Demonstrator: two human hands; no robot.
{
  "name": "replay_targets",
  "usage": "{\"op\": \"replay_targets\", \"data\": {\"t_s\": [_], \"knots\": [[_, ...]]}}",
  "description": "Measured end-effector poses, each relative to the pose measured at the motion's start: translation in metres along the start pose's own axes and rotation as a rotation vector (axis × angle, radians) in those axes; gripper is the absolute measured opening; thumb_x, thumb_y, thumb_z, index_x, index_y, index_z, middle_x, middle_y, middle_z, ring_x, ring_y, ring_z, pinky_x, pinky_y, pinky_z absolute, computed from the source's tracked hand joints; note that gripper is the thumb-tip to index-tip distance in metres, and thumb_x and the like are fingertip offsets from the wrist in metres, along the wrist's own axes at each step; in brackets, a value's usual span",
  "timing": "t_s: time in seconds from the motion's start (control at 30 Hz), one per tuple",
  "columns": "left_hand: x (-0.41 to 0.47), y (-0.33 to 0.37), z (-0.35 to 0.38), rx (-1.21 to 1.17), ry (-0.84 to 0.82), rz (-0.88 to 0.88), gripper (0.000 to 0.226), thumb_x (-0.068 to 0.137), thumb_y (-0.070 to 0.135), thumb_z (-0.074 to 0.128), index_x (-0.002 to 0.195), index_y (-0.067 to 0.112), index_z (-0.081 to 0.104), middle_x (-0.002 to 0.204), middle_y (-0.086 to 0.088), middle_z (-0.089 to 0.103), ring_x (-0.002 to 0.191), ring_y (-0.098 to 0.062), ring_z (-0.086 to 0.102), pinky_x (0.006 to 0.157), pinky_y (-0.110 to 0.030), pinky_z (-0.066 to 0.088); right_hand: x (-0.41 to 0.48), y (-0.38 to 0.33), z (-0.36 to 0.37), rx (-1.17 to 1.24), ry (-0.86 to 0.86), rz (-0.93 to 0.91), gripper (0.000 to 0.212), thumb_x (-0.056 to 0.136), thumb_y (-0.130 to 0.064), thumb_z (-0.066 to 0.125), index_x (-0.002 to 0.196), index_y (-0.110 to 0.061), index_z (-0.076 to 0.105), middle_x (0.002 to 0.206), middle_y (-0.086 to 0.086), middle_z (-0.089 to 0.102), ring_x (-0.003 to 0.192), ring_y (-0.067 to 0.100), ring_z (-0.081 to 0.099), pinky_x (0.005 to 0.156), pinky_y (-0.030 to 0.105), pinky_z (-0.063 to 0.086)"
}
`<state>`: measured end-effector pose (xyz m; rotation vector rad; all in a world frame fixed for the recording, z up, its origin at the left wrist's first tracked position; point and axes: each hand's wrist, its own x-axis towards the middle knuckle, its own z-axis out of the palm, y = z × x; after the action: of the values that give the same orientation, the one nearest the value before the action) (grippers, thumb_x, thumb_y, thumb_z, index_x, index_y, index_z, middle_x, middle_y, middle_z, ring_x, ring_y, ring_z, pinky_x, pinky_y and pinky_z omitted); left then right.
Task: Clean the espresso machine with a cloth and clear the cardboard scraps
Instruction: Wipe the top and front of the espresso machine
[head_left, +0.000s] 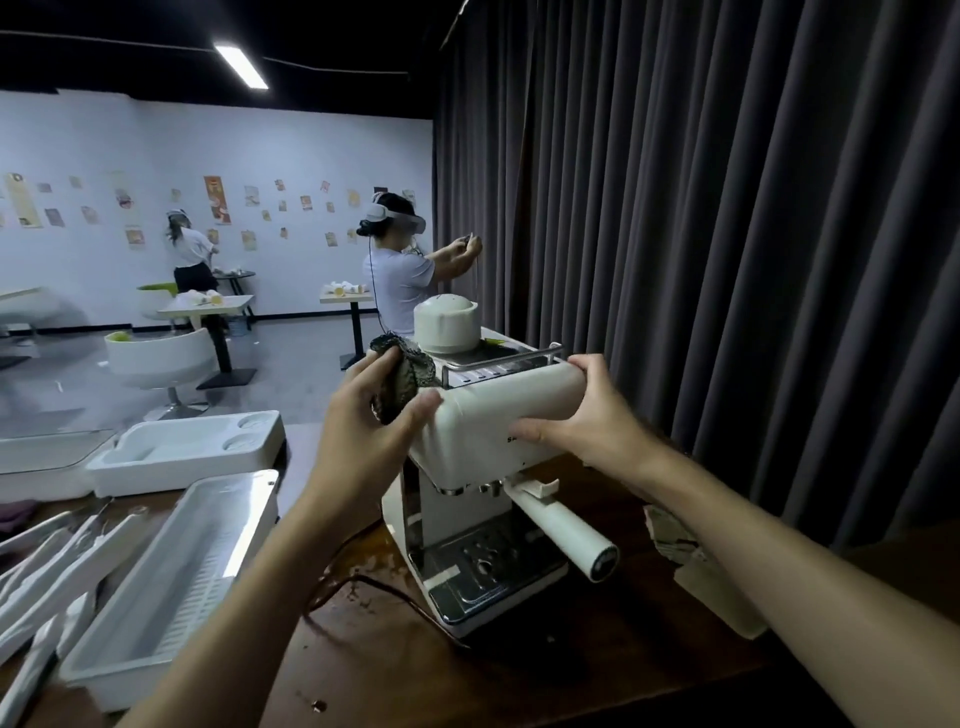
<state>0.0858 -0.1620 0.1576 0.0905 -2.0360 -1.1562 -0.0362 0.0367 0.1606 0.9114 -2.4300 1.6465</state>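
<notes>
The left hand (358, 421) holds a bunched dark cloth (410, 376) between thumb and fingers, pressed to the upper left corner of the espresso machine (498, 410). The machine's cream head runs left to right, so the likely wipe path lies rightward from the cloth. The right hand (592, 421) grips the head's right end, thumb on top; cardboard scraps (672, 538) lie on the table just right of the machine.
</notes>
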Motion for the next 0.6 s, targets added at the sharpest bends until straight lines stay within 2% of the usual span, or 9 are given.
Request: {"op": "replay_targets", "data": {"t_s": [0.07,0.1,0.17,0.2,0.27,0.33,0.4,0.5,0.6], "knots": [[0.006,-0.005,-0.011,-0.015,-0.037,-0.009,0.072,0.087,0.034,0.070,0.150,0.010,0.043,0.148,-0.001,0.051,0.131,-0.015,0.054,0.109,-0.037,0.048,-0.007,-0.009,0.011,-0.052,0.091,-0.020,0.095,0.055,-0.038,0.093,0.125,-0.018,0.032,0.122,-0.002,0.049,0.112,0.014,0.049,0.095,0.031,0.046],[0.009,-0.007,-0.016,-0.005,-0.054,-0.012,0.068,0.090,0.028,0.069,0.150,0.010,0.043,0.147,-0.002,0.052,0.129,-0.016,0.056,0.107,-0.037,0.050,-0.011,-0.013,0.016,-0.065,0.125,-0.032,0.092,0.056,-0.036,0.093,0.121,-0.017,0.032,0.123,-0.001,0.049,0.112,0.014,0.048,0.093,0.026,0.043],[0.015,-0.011,-0.022,0.012,-0.083,-0.014,0.061,0.094,0.018,0.065,0.150,0.008,0.041,0.145,-0.007,0.054,0.126,-0.017,0.057,0.096,-0.021,0.052,-0.017,-0.021,0.026,-0.074,0.161,-0.024,0.094,0.057,-0.034,0.093,0.123,-0.011,0.030,0.128,0.004,0.049,0.115,0.015,0.047,0.091,0.021,0.039],[0.017,-0.014,-0.025,0.014,-0.094,-0.015,0.059,0.096,0.015,0.063,0.150,0.008,0.041,0.144,-0.008,0.054,0.125,-0.017,0.057,0.091,-0.013,0.051,-0.019,-0.024,0.031,-0.080,0.182,-0.006,0.101,0.057,-0.035,0.093,0.129,-0.008,0.028,0.132,0.006,0.048,0.119,0.018,0.046,0.096,0.024,0.039],[0.018,-0.017,-0.029,0.006,-0.100,-0.019,0.056,0.098,0.012,0.060,0.150,0.009,0.041,0.143,-0.005,0.055,0.125,-0.013,0.056,0.086,-0.006,0.048,-0.022,-0.028,0.041,-0.092,0.232,0.014,0.108,0.055,-0.039,0.093,0.133,-0.006,0.025,0.135,0.009,0.047,0.124,0.022,0.045,0.104,0.035,0.039],[0.017,-0.018,-0.032,-0.013,-0.100,-0.019,0.055,0.098,0.012,0.059,0.150,0.010,0.041,0.141,-0.002,0.056,0.121,-0.006,0.057,0.085,-0.005,0.047,-0.025,-0.029,0.049,-0.103,0.297,-0.006,0.098,0.051,-0.042,0.093,0.119,-0.012,0.029,0.126,0.009,0.046,0.119,0.024,0.044,0.102,0.039,0.040],[0.017,-0.015,-0.035,-0.020,-0.105,-0.012,0.054,0.098,0.012,0.059,0.149,0.009,0.043,0.139,-0.002,0.057,0.116,0.000,0.058,0.095,-0.014,0.050,-0.028,-0.028,0.053,-0.133,0.332,-0.026,0.092,0.049,-0.045,0.092,0.108,-0.021,0.026,0.118,0.006,0.042,0.114,0.022,0.042,0.099,0.040,0.040],[0.014,-0.008,-0.040,0.011,-0.088,0.023,0.053,0.096,0.012,0.063,0.146,0.007,0.048,0.134,-0.002,0.060,0.119,-0.011,0.061,0.105,-0.037,0.051,-0.029,-0.024,0.046,-0.149,0.271,-0.020,0.083,0.057,-0.044,0.090,0.108,-0.022,0.027,0.116,0.004,0.039,0.112,0.021,0.041,0.096,0.035,0.040],[0.007,0.004,-0.046,0.069,-0.047,0.100,0.050,0.095,0.011,0.065,0.143,0.007,0.052,0.134,-0.001,0.061,0.119,-0.014,0.062,0.103,-0.032,0.052,-0.030,-0.023,0.025,-0.206,0.350,-0.110,0.058,0.078,-0.044,0.075,0.120,-0.017,0.046,0.117,0.003,0.042,0.115,0.021,0.045,0.095,0.028,0.039]]}}
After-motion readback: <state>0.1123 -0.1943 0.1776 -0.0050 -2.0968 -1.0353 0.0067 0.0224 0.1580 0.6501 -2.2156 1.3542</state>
